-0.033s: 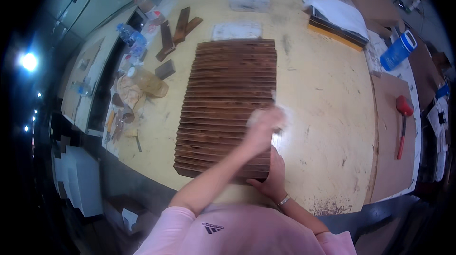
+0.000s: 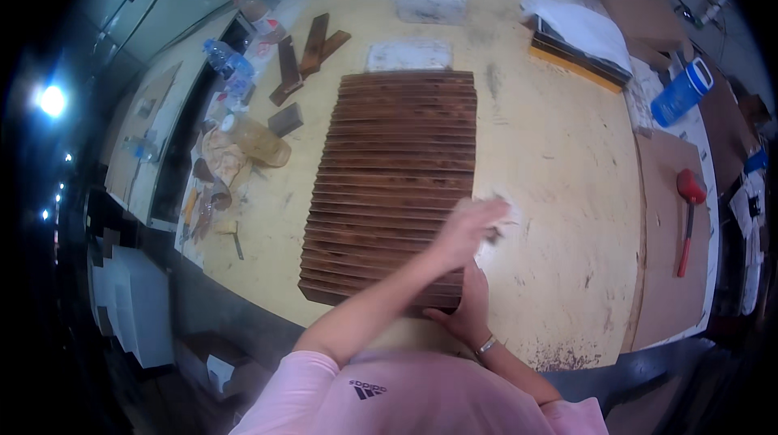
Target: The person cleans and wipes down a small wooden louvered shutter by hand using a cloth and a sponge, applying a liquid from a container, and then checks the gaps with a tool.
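A dark brown slatted wooden panel [image 2: 397, 159] with ridged slats lies on the pale table in front of me. My left hand [image 2: 474, 228] reaches across it to the right edge, closed on a crumpled whitish cloth [image 2: 502, 212]; motion blurs both. The cloth is just past the panel's right side, over the tabletop. At the near right corner, my right hand [image 2: 468, 309] grips the panel, thumb on the front edge and fingers along the side. A band circles the right wrist.
Left on the table [image 2: 559, 273] are brown wood strips [image 2: 314, 44], a small block [image 2: 285, 120], a bottle of yellowish liquid [image 2: 258, 141], plastic bottles [image 2: 228, 61] and a brush [image 2: 230, 230]. On the right are a blue bottle [image 2: 681, 95], a red-headed mallet [image 2: 690, 192] and a black-and-yellow box [image 2: 575, 54].
My left hand has slid right with the cloth, from over the panel's right edge to just beyond it. The right hand keeps its place at the corner.
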